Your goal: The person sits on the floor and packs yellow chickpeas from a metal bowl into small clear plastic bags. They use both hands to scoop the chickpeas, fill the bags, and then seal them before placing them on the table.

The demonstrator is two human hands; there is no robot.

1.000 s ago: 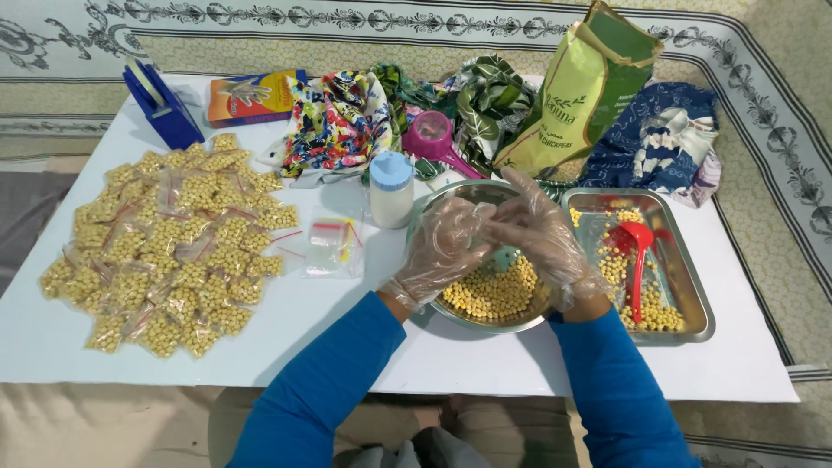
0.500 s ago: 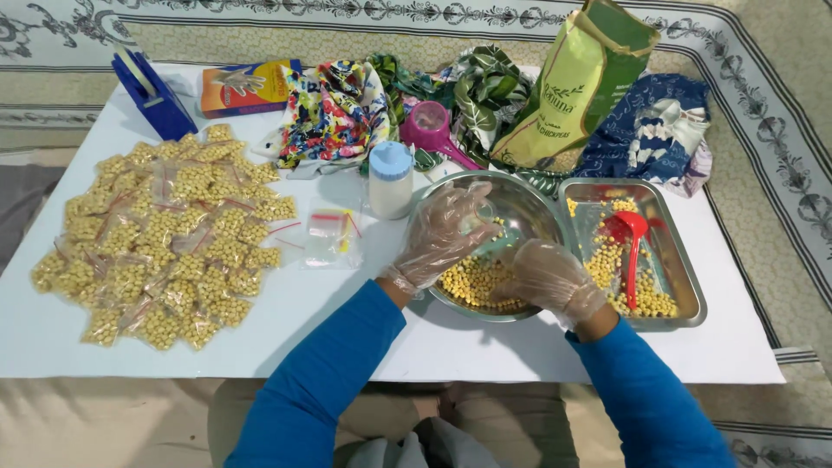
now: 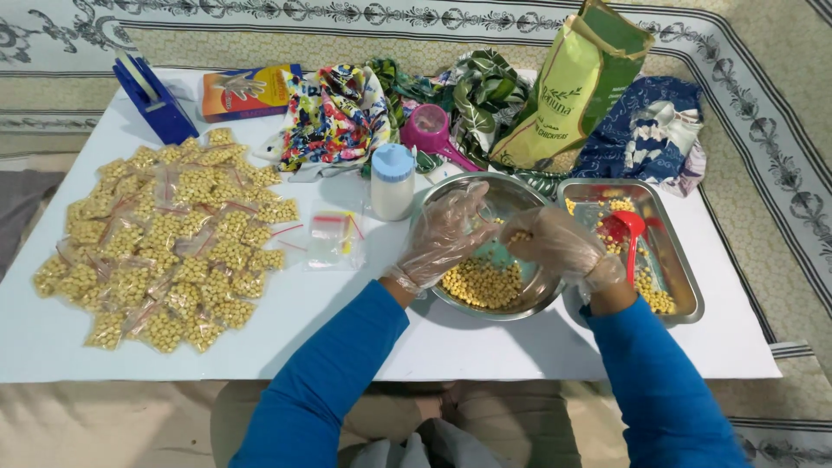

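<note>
Both hands wear clear plastic gloves and meet over a round steel bowl (image 3: 485,299) of chickpeas (image 3: 482,282) near the table's front edge. Left hand (image 3: 446,232) hovers above the bowl with fingers loosely spread, palm down; whether it grips anything cannot be told. Right hand (image 3: 555,243) is curled above the bowl's right rim, fingertips pressed together around a few chickpeas.

Just right of the bowl sits a rectangular steel tray (image 3: 685,295) holding more chickpeas and a red scoop (image 3: 630,232). Left of the bowl lie an empty small zip bag (image 3: 334,238) and a white jar with a pale blue lid (image 3: 392,180). A wide heap of filled chickpea packets (image 3: 165,238) covers the table's left half.

Along the back edge stand a blue tape dispenser (image 3: 152,97), an orange box (image 3: 247,91), patterned cloths (image 3: 334,117), a pink cup (image 3: 433,132), and a green-yellow sack (image 3: 576,82).
</note>
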